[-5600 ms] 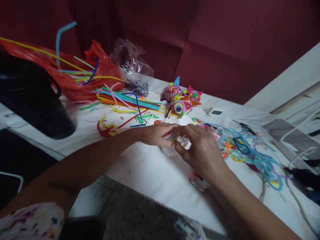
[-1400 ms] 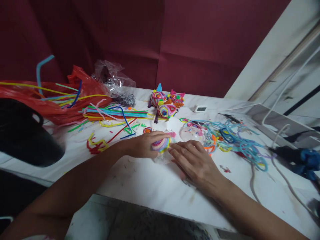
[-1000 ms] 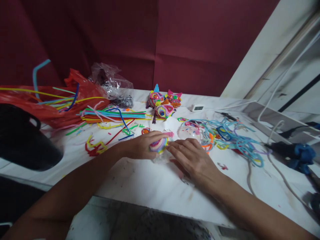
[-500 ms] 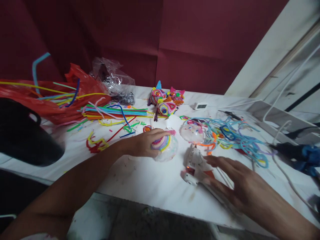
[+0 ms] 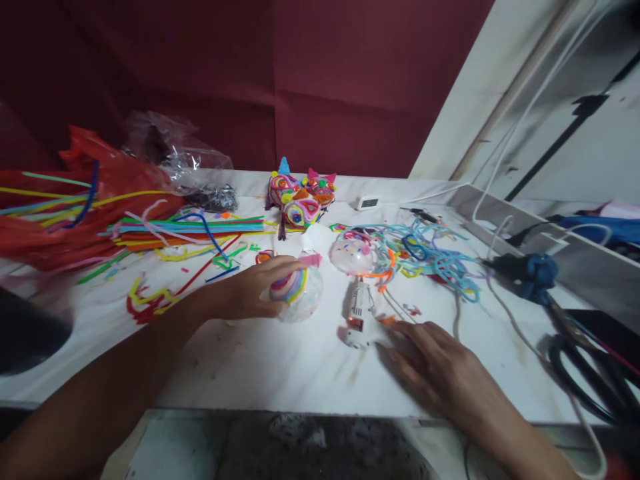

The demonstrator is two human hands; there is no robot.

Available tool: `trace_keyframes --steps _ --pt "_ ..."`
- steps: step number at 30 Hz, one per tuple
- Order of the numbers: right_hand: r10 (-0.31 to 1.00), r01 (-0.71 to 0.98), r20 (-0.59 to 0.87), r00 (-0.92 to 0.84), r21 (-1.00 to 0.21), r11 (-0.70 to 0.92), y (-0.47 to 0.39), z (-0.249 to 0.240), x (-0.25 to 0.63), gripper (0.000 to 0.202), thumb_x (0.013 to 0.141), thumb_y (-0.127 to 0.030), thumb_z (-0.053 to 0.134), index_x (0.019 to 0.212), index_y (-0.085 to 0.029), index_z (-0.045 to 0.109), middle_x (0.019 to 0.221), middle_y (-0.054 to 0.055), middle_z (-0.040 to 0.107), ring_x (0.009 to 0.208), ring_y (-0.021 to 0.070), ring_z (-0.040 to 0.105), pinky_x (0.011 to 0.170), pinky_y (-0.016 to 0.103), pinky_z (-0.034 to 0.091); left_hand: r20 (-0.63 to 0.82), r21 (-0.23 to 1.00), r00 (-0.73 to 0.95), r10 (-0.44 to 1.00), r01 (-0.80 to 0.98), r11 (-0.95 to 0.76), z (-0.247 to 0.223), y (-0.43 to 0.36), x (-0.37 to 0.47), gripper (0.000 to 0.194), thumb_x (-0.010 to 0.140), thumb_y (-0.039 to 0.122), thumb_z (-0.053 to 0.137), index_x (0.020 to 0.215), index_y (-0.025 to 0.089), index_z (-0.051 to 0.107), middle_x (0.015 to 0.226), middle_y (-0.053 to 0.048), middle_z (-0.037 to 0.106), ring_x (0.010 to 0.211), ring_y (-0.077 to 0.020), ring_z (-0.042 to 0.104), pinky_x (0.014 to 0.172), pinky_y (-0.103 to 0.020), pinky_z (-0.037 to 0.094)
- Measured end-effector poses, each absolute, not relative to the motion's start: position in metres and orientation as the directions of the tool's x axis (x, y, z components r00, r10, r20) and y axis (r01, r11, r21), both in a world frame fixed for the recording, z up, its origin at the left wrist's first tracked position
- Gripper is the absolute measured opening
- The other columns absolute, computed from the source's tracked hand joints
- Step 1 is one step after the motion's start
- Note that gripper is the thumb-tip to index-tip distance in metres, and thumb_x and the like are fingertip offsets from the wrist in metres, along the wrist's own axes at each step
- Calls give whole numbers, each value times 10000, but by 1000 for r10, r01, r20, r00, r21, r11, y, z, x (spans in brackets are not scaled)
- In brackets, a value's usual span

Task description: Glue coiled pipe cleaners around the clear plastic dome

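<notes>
My left hand (image 5: 255,288) is wrapped round the left side of a clear dome (image 5: 305,300) that bears a rainbow-striped patch and a pink piece on top. A white glue gun (image 5: 358,313) lies on the table to the right of the dome, its nozzle pointing away and a small red light glowing. My right hand (image 5: 420,350) is just right of the glue gun, fingers apart and nothing held in them. Beyond the gun's nozzle sits a second clear dome (image 5: 353,257) with small coloured dots.
Three decorated colourful figures (image 5: 300,212) stand at the back beside a small white display (image 5: 367,203). Pipe cleaners (image 5: 200,227) and a red bag (image 5: 100,173) lie left; tangled blue strands (image 5: 430,250), cables and black scissors (image 5: 580,380) lie right.
The view has turned right, so things appear further left. My right hand has moved away from the glue gun, which now lies free. My left hand keeps hold of the dome.
</notes>
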State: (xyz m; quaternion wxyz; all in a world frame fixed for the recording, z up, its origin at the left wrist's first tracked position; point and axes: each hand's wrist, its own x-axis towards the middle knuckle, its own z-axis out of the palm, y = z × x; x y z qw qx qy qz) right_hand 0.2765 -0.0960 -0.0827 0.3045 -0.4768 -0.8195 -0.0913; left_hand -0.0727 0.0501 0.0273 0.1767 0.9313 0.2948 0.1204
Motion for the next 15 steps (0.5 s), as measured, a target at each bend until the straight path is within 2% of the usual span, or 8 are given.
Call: trace_keyframes --steps 4,7,10,12,15 --pt "723 887 611 -322 -71 455 -105 -90 298 233 1272 -354 571 1415 -235 711 1046 94 849 843 273 867 690 389 710 101 381 797 595 521 -763 27 46 -71 694 688 300 576 1312 296 274 1398 -25 355 1273 -212 361 1029 -293 298" --pt "716 911 604 -351 43 411 -110 -93 315 253 1271 -373 564 1354 -217 745 1021 108 864 780 295 833 658 433 658 66 338 813 578 527 -780 28 41 -70 720 689 254 575 1324 302 238 1420 -31 308 1299 -213 322 1047 -297 275" --pt "678 907 628 -382 115 405 -110 -85 316 273 1258 -386 583 1354 -245 796 1108 142 894 871 348 834 717 494 648 26 297 819 573 541 -787 29 34 -68 754 687 224 585 1332 307 203 1439 -37 257 1326 -211 279 1062 -299 259" --pt "663 900 672 -332 14 437 -108 -76 304 269 1254 -397 603 1369 -280 817 1199 149 892 1005 365 851 816 518 692 6 273 820 573 549 -790 31 31 -67 762 691 216 592 1333 309 190 1443 -39 246 1327 -209 281 1064 -301 265" --pt "732 814 648 -213 -297 500 -99 -62 270 260 1257 -409 618 1366 -300 827 1244 120 887 1017 302 879 875 444 746 3 232 832 555 540 -809 32 28 -67 744 702 233 595 1328 309 199 1444 -41 242 1319 -208 300 1061 -300 281"
